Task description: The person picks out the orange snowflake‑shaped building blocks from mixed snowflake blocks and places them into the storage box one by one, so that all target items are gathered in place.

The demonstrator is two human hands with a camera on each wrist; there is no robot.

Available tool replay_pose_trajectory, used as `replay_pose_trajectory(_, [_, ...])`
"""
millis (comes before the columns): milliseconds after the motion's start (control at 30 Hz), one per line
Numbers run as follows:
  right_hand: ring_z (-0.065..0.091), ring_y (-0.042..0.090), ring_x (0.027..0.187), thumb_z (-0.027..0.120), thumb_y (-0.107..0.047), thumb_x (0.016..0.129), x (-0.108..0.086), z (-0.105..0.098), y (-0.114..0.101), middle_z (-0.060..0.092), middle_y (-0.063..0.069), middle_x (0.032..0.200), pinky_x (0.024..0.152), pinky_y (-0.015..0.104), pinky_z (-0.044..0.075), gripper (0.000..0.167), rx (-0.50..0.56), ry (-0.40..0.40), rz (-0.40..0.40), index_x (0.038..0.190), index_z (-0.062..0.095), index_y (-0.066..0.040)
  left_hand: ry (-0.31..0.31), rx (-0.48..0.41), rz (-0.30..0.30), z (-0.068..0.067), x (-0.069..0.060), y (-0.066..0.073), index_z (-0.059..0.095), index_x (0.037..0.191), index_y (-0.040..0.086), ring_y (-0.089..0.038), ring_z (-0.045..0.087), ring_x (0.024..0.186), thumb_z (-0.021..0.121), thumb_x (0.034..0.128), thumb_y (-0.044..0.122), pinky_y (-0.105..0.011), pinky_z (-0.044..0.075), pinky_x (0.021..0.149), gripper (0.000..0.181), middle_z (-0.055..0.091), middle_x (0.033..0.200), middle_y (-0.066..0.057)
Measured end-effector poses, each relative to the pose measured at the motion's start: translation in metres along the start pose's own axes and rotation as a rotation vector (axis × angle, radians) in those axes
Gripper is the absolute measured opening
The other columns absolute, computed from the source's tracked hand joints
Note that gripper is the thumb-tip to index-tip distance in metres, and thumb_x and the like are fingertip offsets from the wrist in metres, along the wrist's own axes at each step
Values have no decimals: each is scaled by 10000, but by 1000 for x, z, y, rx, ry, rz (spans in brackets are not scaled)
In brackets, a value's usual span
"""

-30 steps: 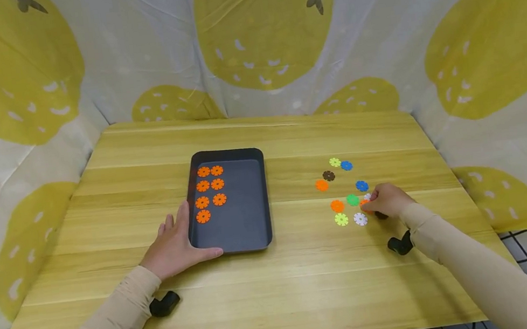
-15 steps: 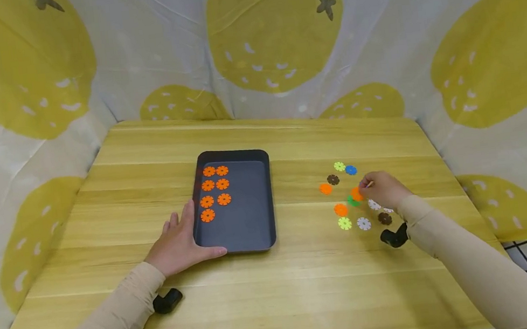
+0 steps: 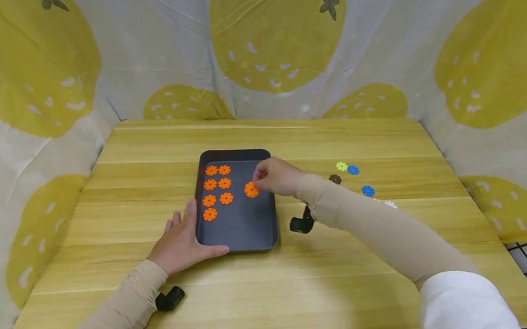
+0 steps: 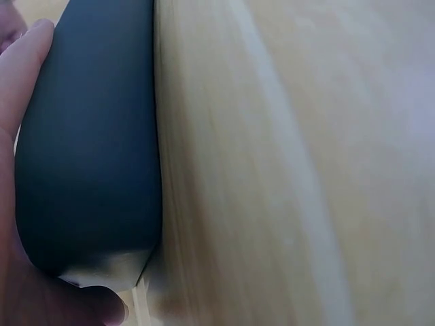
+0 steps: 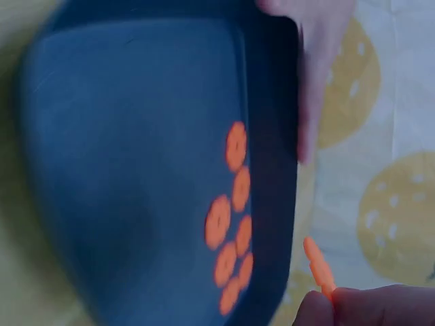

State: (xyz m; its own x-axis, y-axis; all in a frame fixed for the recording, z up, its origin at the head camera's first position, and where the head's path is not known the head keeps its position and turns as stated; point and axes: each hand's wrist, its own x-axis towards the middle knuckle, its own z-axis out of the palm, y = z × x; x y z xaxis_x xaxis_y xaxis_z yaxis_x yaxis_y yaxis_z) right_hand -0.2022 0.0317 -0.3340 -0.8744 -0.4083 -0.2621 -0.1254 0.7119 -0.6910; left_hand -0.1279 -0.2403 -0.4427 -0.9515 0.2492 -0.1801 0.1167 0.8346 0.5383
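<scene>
My right hand pinches an orange notched plastic disc between thumb and fingertips, above the right half of the dark grey baking tray. In the right wrist view that disc is seen nearly edge-on. Several orange discs lie flat in the tray in two columns along its left side, the left column longer by one. My left hand rests against the tray's near left corner, fingers stretched along the left wall and thumb along the near edge. The left wrist view shows the tray's outer wall beside the hand.
Right of the tray lie loose discs: a yellow-green one, blue ones, a brown one and a white one. My right forearm hides part of that area. A patterned curtain hangs behind the wooden table.
My right hand has picked up the orange disc from the loose pieces and carried it left over the tray. The left hand stays at the tray's corner.
</scene>
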Motion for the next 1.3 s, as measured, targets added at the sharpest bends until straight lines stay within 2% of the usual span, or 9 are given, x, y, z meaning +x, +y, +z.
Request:
replay_pose_trajectory(100, [550,158,812,640,-73,962,17,23,-13,697,55,939,711,254,450,89,21,-64,-1,912,701,-32,4,-7,4,0,-1,0,-101,1629,78,-592,46,1518,736,655,834,-689,92,1224,1491,119,1690,-252])
replay_pose_trajectory(300, [416,134,578,638,-25,927,43,59,-16,556,7,648,556,234,343,261,2,-135,65,670,606,-58,8,-10,11,0,-1,0,-83,1632,74,-592,45,1519,724,653,848,-688,93,1224,1486,117,1692,-246])
replay_pose_trajectory(433, [385,132,513,651,-23,906,54,70,-11,475,-10,540,502,234,314,324,-44,-116,132,598,570,-84,6,-11,14,-1,0,1,-88,1631,77,-595,47,1517,721,647,855,-685,87,1225,1493,109,1693,-248])
replay_pose_trajectory(600, [442,133,563,685,-66,916,54,71,-8,544,6,608,523,232,350,294,-35,-97,154,636,600,-83,4,-5,13,-1,0,1,-99,1628,73,-602,47,1512,722,655,849,-688,92,1222,1491,103,1691,-255])
replay_pose_trajectory(767, [476,134,677,708,-137,941,41,52,-4,583,-2,767,601,233,394,170,22,-89,84,794,659,-66,1,1,4,0,0,0,-94,1628,67,-601,54,1513,720,651,853,-687,97,1224,1495,112,1688,-262])
replay_pose_trajectory(900, [483,143,763,694,-204,963,28,18,6,593,4,906,666,263,419,146,-4,-15,59,916,684,-67,5,6,-3,-2,-1,0,-94,1630,76,-595,69,1514,715,633,870,-685,107,1224,1510,126,1683,-271])
replay_pose_trajectory(1067, [401,148,728,655,-280,987,6,-33,44,540,15,985,665,313,374,207,-6,85,156,1008,642,-74,0,3,-5,-2,-2,1,-100,1630,79,-594,63,1515,719,628,871,-691,106,1220,1517,110,1686,-269])
replay_pose_trajectory(1167, [346,146,626,640,-297,996,-12,-54,79,499,13,854,614,319,353,222,21,92,241,1022,606,-79,-4,3,-5,-2,-2,1,-95,1629,70,-600,66,1511,718,630,869,-696,109,1216,1516,110,1685,-271])
replay_pose_trajectory(1300, [508,205,772,639,-267,999,-41,-66,121,569,66,925,723,336,452,222,19,68,306,926,555,-75,-5,6,-4,-2,-2,2,-93,1629,66,-599,70,1511,720,635,864,-690,105,1219,1512,108,1686,-269])
